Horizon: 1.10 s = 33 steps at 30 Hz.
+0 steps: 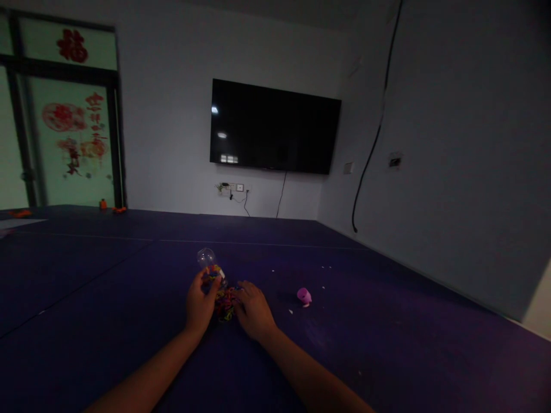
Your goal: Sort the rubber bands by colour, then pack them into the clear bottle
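Note:
My left hand (201,301) is closed around a small clear plastic jar (207,258), which lies tilted with its mouth towards me. Some bright elastic bands show inside it. Just below the mouth, a tangled pile of multicoloured elastic bands (224,310) rests on the dark purple mat (129,321). The fingers of my right hand (255,312) are bent onto the right side of this pile, closed on some of the bands; the fingertips are partly hidden. A pink cup-shaped lid (304,296) lies on its side to the right of that hand.
Small white scraps (290,311) dot the mat on the right. A television (275,126) hangs on the far wall above sockets (232,187) with cables. A black cable (372,149) hangs down the right wall. Orange objects (103,204) sit near the glass door (69,137).

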Each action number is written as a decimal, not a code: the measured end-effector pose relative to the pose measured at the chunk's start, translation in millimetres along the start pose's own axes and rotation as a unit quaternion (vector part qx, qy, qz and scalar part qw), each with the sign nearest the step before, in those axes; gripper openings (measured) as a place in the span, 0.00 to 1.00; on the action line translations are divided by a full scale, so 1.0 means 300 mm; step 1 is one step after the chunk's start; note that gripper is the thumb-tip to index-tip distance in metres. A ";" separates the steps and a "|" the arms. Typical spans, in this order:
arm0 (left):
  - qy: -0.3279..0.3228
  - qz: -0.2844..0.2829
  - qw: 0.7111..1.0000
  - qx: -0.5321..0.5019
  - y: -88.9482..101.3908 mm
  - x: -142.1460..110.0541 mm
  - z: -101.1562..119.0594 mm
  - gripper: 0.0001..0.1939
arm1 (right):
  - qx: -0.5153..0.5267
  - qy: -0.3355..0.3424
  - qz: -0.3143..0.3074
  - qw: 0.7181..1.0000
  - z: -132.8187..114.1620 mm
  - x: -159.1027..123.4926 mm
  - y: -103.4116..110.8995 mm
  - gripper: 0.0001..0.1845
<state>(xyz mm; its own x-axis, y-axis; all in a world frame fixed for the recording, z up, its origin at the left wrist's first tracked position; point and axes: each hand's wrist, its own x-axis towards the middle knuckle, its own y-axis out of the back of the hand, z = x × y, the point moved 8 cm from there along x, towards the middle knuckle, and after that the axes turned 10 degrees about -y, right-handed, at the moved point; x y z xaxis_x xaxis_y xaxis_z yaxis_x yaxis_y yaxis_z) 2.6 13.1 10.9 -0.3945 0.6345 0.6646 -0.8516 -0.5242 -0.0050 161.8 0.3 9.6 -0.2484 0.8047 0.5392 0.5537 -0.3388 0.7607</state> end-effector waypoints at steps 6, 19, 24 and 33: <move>0.107 -0.029 0.987 -0.120 -0.032 -0.024 -0.026 0.27 | -0.051 0.023 -0.030 0.998 -0.009 -0.009 -0.022 0.29; 0.094 -0.148 0.974 -0.146 -0.103 -0.056 0.037 0.28 | -0.054 0.006 -0.040 0.998 -0.011 -0.004 -0.040 0.34; 0.089 -0.153 0.974 -0.142 -0.101 -0.055 0.040 0.27 | -0.055 0.001 -0.053 0.997 -0.006 0.000 -0.049 0.33; 0.071 -0.090 0.987 -0.115 -0.068 -0.037 0.022 0.26 | -0.060 -0.007 -0.074 0.995 0.002 -0.005 -0.053 0.33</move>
<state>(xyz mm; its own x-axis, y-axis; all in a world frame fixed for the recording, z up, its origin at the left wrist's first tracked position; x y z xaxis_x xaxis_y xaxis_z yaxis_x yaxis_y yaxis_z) 26.7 13.0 8.7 -0.2608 0.7872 0.5588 -0.9615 -0.2635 -0.0776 154.0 4.8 -3.5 -0.3076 0.8568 0.4138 0.4131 -0.2715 0.8693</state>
